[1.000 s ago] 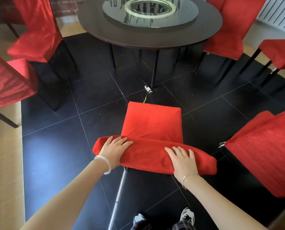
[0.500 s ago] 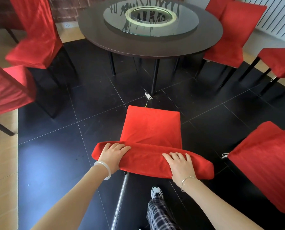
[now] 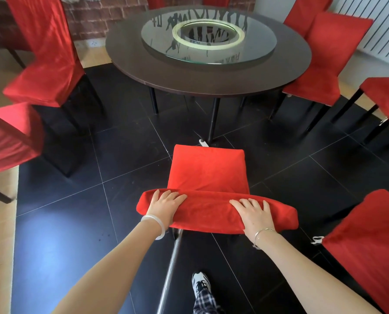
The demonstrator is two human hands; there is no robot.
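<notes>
Directly in front of me stands a chair with a red cover [image 3: 208, 171], its seat pointing toward the round dark table [image 3: 211, 86]. My left hand [image 3: 166, 206] lies on the left part of the chair's padded backrest top [image 3: 211, 215], fingers flat over the fabric. My right hand [image 3: 253, 214] lies flat on the right part. Both thumbs are hidden behind the backrest.
A glass turntable [image 3: 256, 49] sits on the table. Red-covered chairs stand around it: two on the left [image 3: 46, 82] [image 3: 10, 137], two at the right [image 3: 320, 71] [image 3: 386, 98], one close on my right [image 3: 370, 241]. A metal pole [image 3: 170, 268] slants by my foot [image 3: 200, 282].
The chair and I have moved closer to the table, and one foot has stepped forward. Both hands keep the same places on the backrest.
</notes>
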